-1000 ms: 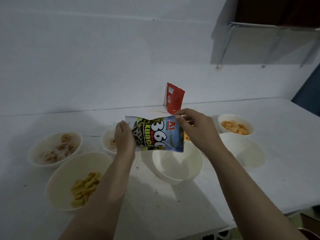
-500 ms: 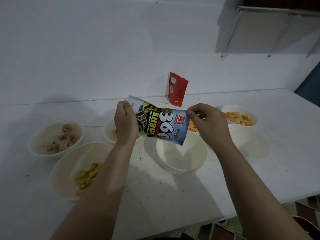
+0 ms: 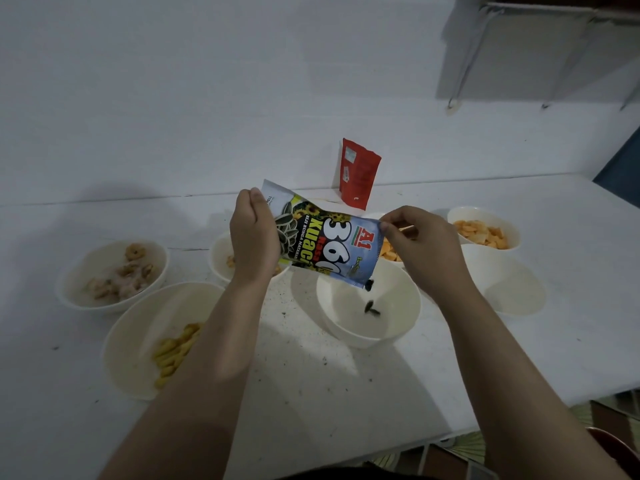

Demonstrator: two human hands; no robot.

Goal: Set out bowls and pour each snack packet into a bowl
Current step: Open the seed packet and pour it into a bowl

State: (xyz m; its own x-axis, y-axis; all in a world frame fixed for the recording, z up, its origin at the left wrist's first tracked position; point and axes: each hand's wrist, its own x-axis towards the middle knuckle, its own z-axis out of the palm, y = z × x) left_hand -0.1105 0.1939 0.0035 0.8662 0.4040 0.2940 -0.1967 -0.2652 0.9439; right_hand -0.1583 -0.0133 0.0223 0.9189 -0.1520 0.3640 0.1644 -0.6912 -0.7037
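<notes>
A blue sunflower-seed packet (image 3: pixel 325 244) is tilted down to the right over a white bowl (image 3: pixel 398 327) in the middle of the table. My left hand (image 3: pixel 254 237) grips its raised bottom end. My right hand (image 3: pixel 419 244) pinches its open upper corner. Dark seeds (image 3: pixel 371 308) drop from the lower corner into the bowl. Around it stand bowls with yellow sticks (image 3: pixel 138 344), ring snacks (image 3: pixel 110 271) and orange chips (image 3: pixel 485 230). One white bowl (image 3: pixel 505 282) on the right holds nothing I can see.
A red packet (image 3: pixel 358 173) stands upright against the white wall at the back. Two more bowls (image 3: pixel 218 252) sit partly hidden behind the packet and my hands. The white table's (image 3: pixel 311 375) front edge runs at the lower right, with floor beyond it.
The packet has tipped further down to the right, its bottom end raised by my left hand, and seeds have begun to fall into the middle bowl.
</notes>
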